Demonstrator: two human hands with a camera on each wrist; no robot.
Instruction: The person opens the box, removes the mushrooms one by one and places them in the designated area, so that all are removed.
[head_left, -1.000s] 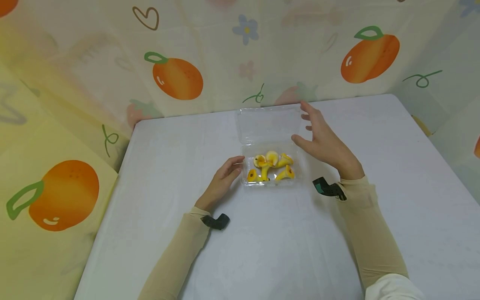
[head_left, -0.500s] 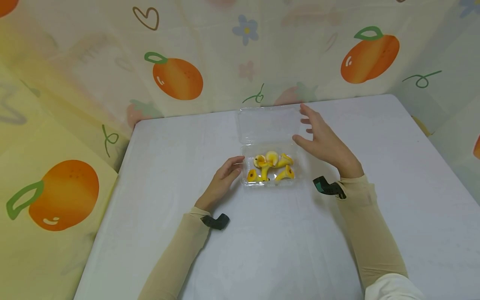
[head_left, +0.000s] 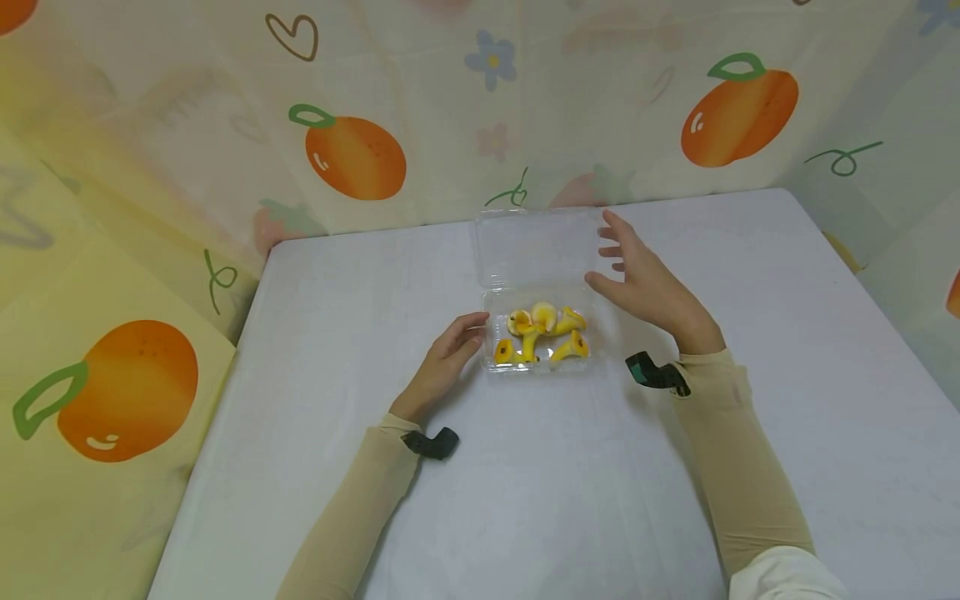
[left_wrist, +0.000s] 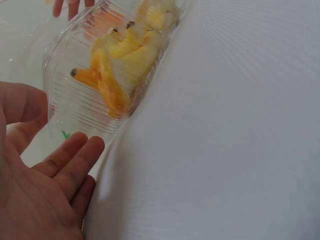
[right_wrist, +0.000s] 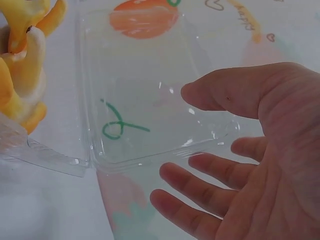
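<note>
A clear plastic clamshell box rests on the table with its lid tipped back at the far side. Inside its base lie several yellow trumpet-shaped pieces, mushroom-like, some with dark tips. My left hand is at the box's left side, fingertips right at the wall and fingers loosely bent. Beside the lid's right edge is my right hand, thumb and fingers spread apart with nothing between them. In the right wrist view, the right thumb overlaps the lid.
White cloth covers the table. Behind it hangs a curtain printed with oranges, hearts and flowers, close to the lid's far edge. A dark camera mount sits on the left wrist and another on the right wrist.
The lid's far edge has risen slightly. My right hand has shifted only a little; the left hand and the yellow pieces stay where they were.
</note>
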